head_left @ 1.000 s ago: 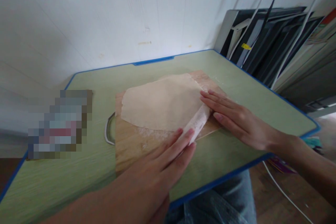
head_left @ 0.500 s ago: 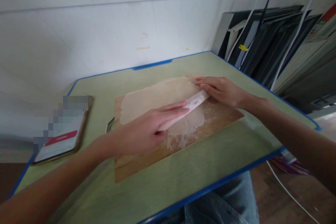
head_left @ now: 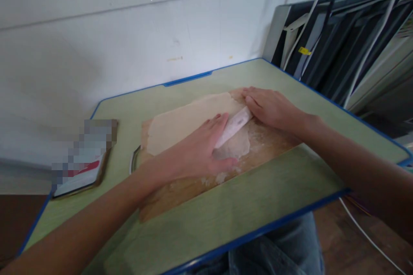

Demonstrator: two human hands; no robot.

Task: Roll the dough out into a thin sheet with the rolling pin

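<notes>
A flour-dusted rolling pin lies slantwise over a thin, wide sheet of dough. My left hand rests over the pin's left end, with its palm down, fingers stretched and thumb spread out to the side. That end is hidden beneath the palm. Over the other end, my right hand curves its fingers around the pin, and the fingertips come down by the dough's far right corner. Under the dough is a wooden board with loose flour along its near side and a metal handle at its left.
The board sits on a pale green table with a blue edge. A phone, partly blurred out, lies at the left. Behind the table stands a white wall. Dark flat panels and hanging cables are at the right.
My left hand has slid right along the rolling pin, and its thumb has spread away from the fingers. My right hand still covers the far end. The view has shifted slightly.
</notes>
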